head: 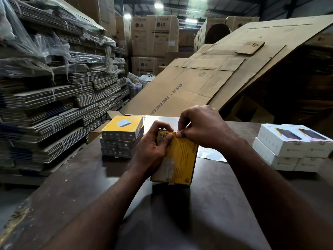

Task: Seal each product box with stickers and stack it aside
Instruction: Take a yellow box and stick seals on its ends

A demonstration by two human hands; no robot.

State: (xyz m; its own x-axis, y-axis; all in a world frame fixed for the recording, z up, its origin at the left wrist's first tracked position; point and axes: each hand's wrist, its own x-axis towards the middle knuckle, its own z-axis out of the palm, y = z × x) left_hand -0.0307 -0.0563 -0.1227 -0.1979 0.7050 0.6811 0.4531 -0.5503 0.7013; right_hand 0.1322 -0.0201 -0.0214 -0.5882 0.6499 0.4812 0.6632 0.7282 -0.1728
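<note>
Head view: upright yellow box (pixel 180 157) clamped in left hand (pixel 153 148) and right hand (pixel 203 127)

Our dark, scuffed counter (pixel 72 204) carries three stacked yellow boxes (pixel 122 136) at far left, white boxes (pixel 292 147) two high at right, a glossy sheet (pixel 210 154) between them, and one yellow box (pixel 182 159) standing on end mid-counter.

hands: left (pixel 153 143), right (pixel 200 127) grip upright yellow box (pixel 180 159) | dark table (pixel 207 213)

yellow box (pixel 180 156) top: behind fingers (pixel 163 126) | label (pixel 166 167): unreadable | white boxes (pixel 295 147): cropped right
</note>
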